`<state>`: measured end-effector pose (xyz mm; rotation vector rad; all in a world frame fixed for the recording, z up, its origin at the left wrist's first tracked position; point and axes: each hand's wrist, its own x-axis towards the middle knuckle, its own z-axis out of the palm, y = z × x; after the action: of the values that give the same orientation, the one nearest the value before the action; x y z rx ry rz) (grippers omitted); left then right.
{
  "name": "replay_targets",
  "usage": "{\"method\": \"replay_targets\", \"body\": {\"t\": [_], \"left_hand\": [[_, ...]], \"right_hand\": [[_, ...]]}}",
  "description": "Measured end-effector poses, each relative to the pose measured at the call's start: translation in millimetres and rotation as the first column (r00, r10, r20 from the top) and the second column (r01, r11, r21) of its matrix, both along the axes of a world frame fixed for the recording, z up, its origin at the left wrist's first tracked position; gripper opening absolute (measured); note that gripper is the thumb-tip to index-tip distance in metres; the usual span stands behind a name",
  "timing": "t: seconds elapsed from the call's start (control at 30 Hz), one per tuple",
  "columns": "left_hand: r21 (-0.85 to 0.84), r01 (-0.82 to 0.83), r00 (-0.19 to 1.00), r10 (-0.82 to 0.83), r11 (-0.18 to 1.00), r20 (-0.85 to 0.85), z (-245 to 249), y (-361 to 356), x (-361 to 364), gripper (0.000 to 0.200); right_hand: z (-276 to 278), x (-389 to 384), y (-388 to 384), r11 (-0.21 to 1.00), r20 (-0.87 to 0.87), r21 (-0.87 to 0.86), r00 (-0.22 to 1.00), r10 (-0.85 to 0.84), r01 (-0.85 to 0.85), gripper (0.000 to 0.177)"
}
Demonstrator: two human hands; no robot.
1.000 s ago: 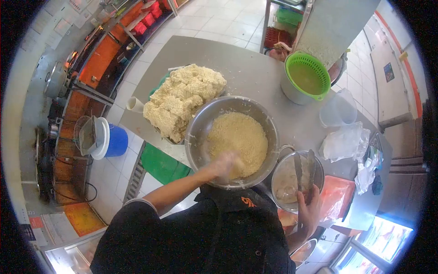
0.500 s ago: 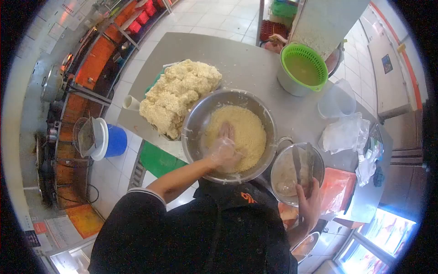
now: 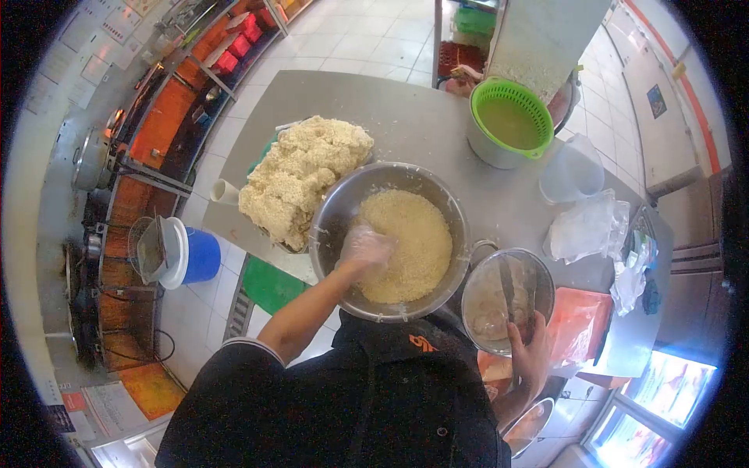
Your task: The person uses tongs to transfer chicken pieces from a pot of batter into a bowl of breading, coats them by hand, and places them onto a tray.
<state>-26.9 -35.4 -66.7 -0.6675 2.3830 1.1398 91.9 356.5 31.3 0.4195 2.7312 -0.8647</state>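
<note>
My left hand, in what looks like a clear glove coated with crumbs, is in a large steel bowl at the left side of the pale yellow crumbs. Its fingers are blurred and partly hidden, so their closure cannot be made out. In my right hand is a pair of metal tongs, its tips pointing into a smaller metal bowl with a pale, wet-looking content. A tall heap of crumb-coated pieces rises beside the large bowl, at its upper left.
A pale bucket with a green basket in it stands at the table's far right. Nearby are a clear jug, plastic bags and a red tray. A blue bucket stands off the table's left side.
My left hand has moved left in the large bowl, from the middle of the crumbs to their edge. My right hand stays on the tongs, whose tips now sit closer together.
</note>
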Motion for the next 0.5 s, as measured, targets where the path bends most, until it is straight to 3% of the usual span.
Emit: {"method": "replay_targets", "body": {"t": [0.07,0.13,0.17,0.2,0.27,0.37,0.47,0.5], "left_hand": [[0.146,-0.131,0.985,0.112,0.981,0.133,-1,-2,-7,0.054],[0.448,-0.141,0.989,0.108,0.883,0.098,-80,-19,-7,0.052],[0.587,-0.13,0.992,0.105,0.799,0.076,-87,-18,-11,0.051],[0.518,-0.164,0.985,0.111,0.84,0.131,-95,-14,-12,0.05],[0.363,-0.216,0.962,0.135,0.906,0.236,-57,5,-17,0.048],[0.577,-0.271,0.961,0.181,0.771,0.209,-105,-7,-11,0.048],[0.511,-0.291,0.957,0.251,0.809,0.147,-44,7,-1,0.042],[0.553,-0.251,0.964,0.255,0.795,0.071,-48,5,2,0.041]], "right_hand": [[0,-4,1,0.999,0.041,-0.049,0.999,0.022,-0.02,0.07],[0,-5,0,0.998,0.067,-0.055,0.997,0.039,-0.036,0.071],[0,-6,0,0.998,0.07,-0.036,0.997,0.044,-0.041,0.071],[-1,-7,1,0.999,0.071,-0.018,0.996,0.047,-0.046,0.071],[-7,-6,3,0.999,0.04,-0.021,0.998,0.039,-0.038,0.072],[-2,-4,1,1.0,0.019,-0.008,1.0,0.022,-0.022,0.072],[3,-5,1,0.999,0.047,-0.037,0.999,0.02,-0.019,0.071],[3,-5,1,0.998,0.062,-0.054,0.998,0.022,-0.019,0.071]]}}
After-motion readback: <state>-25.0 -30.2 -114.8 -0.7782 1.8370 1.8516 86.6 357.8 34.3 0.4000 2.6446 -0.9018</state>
